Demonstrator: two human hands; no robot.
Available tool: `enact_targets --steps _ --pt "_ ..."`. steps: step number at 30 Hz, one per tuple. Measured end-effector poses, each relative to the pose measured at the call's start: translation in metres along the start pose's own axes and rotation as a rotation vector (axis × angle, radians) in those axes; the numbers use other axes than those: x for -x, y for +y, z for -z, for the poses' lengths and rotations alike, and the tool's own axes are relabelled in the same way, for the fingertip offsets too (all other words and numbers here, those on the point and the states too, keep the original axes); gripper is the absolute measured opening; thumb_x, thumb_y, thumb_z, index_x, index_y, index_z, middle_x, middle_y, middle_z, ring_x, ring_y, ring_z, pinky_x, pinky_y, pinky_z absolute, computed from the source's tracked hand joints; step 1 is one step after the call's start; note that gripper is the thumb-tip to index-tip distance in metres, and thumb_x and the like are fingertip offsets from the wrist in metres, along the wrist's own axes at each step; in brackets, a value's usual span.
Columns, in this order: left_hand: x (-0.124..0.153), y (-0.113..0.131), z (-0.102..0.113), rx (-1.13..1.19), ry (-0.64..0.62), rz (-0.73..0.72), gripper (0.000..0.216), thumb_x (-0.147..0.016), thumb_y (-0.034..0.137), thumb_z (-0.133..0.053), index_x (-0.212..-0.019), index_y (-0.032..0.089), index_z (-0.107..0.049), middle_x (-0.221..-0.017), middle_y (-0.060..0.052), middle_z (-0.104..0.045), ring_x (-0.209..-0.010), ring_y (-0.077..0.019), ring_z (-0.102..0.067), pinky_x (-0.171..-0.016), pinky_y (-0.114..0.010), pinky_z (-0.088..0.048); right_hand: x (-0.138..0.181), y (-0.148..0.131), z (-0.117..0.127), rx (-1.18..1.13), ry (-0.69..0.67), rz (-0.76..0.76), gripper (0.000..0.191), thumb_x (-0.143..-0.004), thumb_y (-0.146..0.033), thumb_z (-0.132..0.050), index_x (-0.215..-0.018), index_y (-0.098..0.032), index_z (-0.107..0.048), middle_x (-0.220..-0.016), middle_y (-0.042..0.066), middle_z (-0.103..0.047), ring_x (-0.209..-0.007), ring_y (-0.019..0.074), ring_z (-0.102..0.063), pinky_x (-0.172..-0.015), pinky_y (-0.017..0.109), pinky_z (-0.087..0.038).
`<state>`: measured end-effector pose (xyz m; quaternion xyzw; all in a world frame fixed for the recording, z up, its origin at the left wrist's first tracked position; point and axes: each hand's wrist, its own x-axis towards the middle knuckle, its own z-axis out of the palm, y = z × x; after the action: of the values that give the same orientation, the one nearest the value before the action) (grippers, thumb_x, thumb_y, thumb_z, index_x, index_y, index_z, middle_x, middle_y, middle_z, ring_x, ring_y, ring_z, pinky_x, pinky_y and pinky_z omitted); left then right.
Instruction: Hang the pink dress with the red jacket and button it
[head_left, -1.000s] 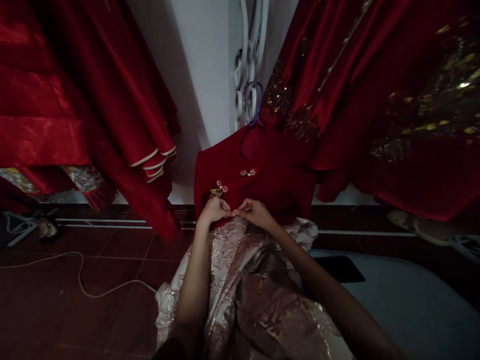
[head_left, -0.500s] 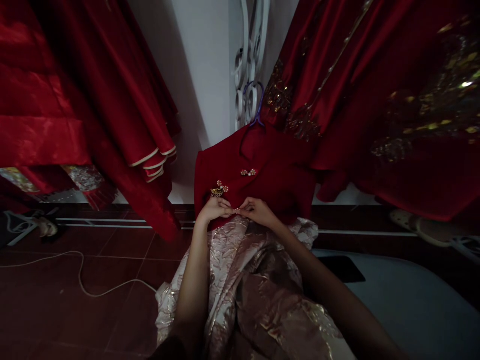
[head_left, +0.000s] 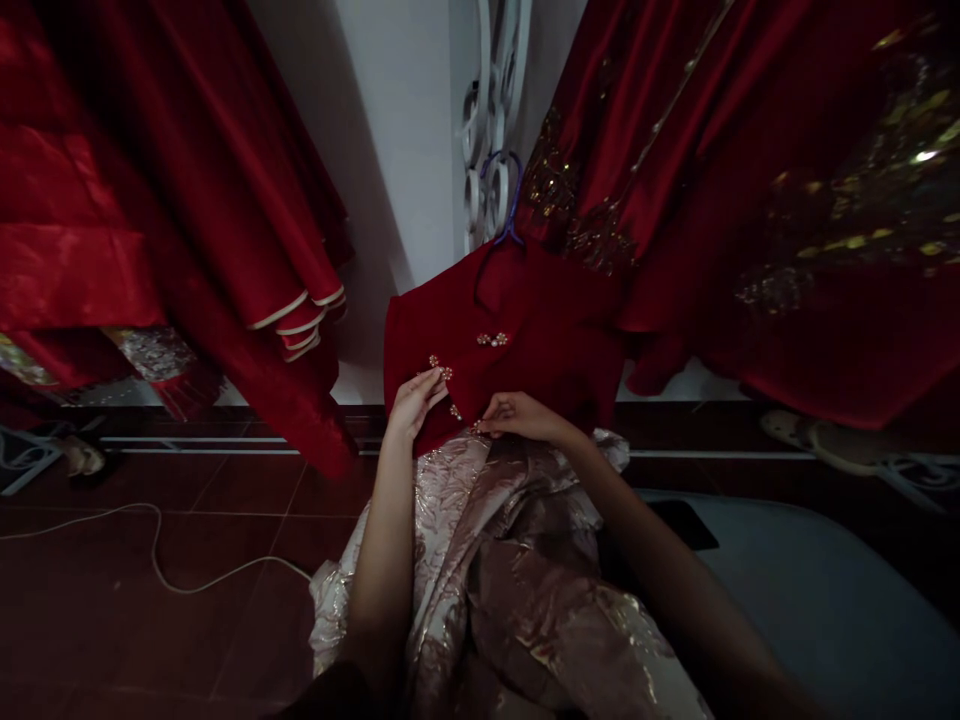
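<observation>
A dark red jacket (head_left: 525, 330) hangs on a blue hanger (head_left: 504, 195) in front of me, over a pale pink patterned skirt (head_left: 487, 560). My left hand (head_left: 415, 400) rests on the jacket's front flap, its fingers laid over a gold and pearl clasp (head_left: 441, 367). My right hand (head_left: 517, 415) pinches the flap's lower edge beside a small pearl fastener (head_left: 455, 411). Another pearl clasp (head_left: 493, 339) sits higher on the chest.
Red gowns hang at the left (head_left: 165, 200) and right (head_left: 750, 200), the right one with gold embroidery. A white cable (head_left: 154, 555) trails over the dark red tiled floor. A grey padded surface (head_left: 810, 600) with a black phone (head_left: 679, 525) lies at the right.
My hands, pinched together at the flap's edge before, have parted. The left hand moved up onto the gold clasp, and the right stayed low on the edge.
</observation>
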<state>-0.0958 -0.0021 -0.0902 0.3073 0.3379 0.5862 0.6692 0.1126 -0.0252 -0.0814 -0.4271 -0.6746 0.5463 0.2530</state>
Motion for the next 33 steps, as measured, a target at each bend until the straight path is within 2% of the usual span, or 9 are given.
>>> enact_targets --steps 6,12,15,17,19,22,26,29,33 --pt "-0.002 -0.003 -0.013 -0.107 0.137 -0.067 0.028 -0.061 0.028 -0.077 -0.081 0.011 -0.067 -0.081 -0.005 -0.069 -0.066 -0.0074 -0.061 -0.083 -0.032 -0.051 0.005 -0.006 0.003 0.003 -0.086 -0.021 0.041 -0.058 -0.045 -0.076 -0.075 -0.015 -0.055 -0.074 0.003 -0.066 -0.062 0.0106 -0.06 -0.063 0.027 -0.047" --pt "0.003 -0.007 -0.02 -0.155 0.256 -0.149 0.028 -0.06 0.029 -0.076 -0.08 0.012 -0.065 -0.074 -0.002 -0.067 -0.062 -0.0066 -0.059 -0.07 -0.026 -0.054 0.011 -0.011 0.008 0.036 -0.156 -0.055 0.042 -0.057 -0.046 -0.076 -0.078 -0.014 -0.056 -0.077 0.004 -0.067 -0.064 0.0114 -0.061 -0.062 0.027 -0.047" --pt "0.006 -0.004 -0.021 -0.244 0.195 -0.085 0.032 -0.061 0.037 -0.075 -0.077 0.012 -0.065 -0.07 -0.002 -0.065 -0.058 -0.0063 -0.057 -0.063 -0.024 -0.053 0.016 -0.016 0.012 0.058 -0.209 -0.075 0.042 -0.057 -0.045 -0.076 -0.078 -0.014 -0.057 -0.078 0.004 -0.068 -0.064 0.0114 -0.061 -0.062 0.026 -0.047" --pt "0.006 0.002 -0.023 -0.389 0.101 -0.008 0.036 -0.062 0.045 -0.073 -0.072 0.011 -0.065 -0.065 -0.002 -0.063 -0.054 -0.0067 -0.055 -0.058 -0.023 -0.052 0.021 -0.02 0.017 0.062 -0.254 -0.111 0.042 -0.057 -0.044 -0.076 -0.078 -0.014 -0.056 -0.08 0.005 -0.068 -0.065 0.0119 -0.062 -0.063 0.027 -0.047" --pt "0.005 0.011 -0.027 -0.586 0.042 -0.018 0.04 -0.065 0.051 -0.069 -0.063 0.012 -0.062 -0.056 0.0 -0.059 -0.048 -0.0068 -0.051 -0.053 -0.023 -0.049 0.027 -0.024 0.023 0.07 -0.295 -0.149 0.041 -0.057 -0.042 -0.077 -0.078 -0.014 -0.056 -0.081 0.005 -0.069 -0.068 0.013 -0.062 -0.064 0.027 -0.048" --pt "0.003 0.031 -0.044 -0.913 -0.027 -0.293 0.044 -0.074 0.055 -0.059 -0.059 0.013 -0.061 -0.054 0.0 -0.056 -0.05 -0.0075 -0.049 -0.055 -0.022 -0.046 0.037 -0.029 0.034 0.109 -0.355 -0.169 0.039 -0.059 -0.041 -0.076 -0.078 -0.014 -0.056 -0.081 0.005 -0.069 -0.07 0.0139 -0.063 -0.065 0.027 -0.047" --pt "0.003 0.054 -0.077 -1.364 -0.212 -0.748 0.028 -0.082 0.045 -0.055 -0.092 0.021 -0.065 -0.091 -0.003 -0.063 -0.083 -0.0136 -0.057 -0.074 -0.026 -0.046 0.045 -0.034 0.044 0.182 -0.408 -0.168 0.037 -0.06 -0.042 -0.076 -0.077 -0.014 -0.058 -0.078 0.004 -0.069 -0.069 0.014 -0.063 -0.064 0.026 -0.046" --pt "0.003 0.059 -0.094 -1.692 -0.281 -0.827 0.029 -0.084 0.041 -0.054 -0.107 0.025 -0.061 -0.105 -0.006 -0.058 -0.1 -0.0184 -0.051 -0.076 -0.028 -0.045 0.048 -0.037 0.048 0.196 -0.417 -0.177 0.038 -0.059 -0.043 -0.076 -0.078 -0.014 -0.059 -0.077 0.004 -0.069 -0.07 0.0145 -0.063 -0.065 0.026 -0.046" --pt "-0.003 0.056 -0.1 -1.9 -0.29 -0.85 0.03 -0.086 0.041 -0.05 -0.106 0.022 -0.061 -0.106 -0.009 -0.054 -0.105 -0.0218 -0.046 -0.073 -0.029 -0.046 0.049 -0.038 0.047 0.208 -0.42 -0.18 0.039 -0.059 -0.044 -0.075 -0.078 -0.014 -0.059 -0.078 0.004 -0.069 -0.07 0.0142 -0.063 -0.065 0.026 -0.046"
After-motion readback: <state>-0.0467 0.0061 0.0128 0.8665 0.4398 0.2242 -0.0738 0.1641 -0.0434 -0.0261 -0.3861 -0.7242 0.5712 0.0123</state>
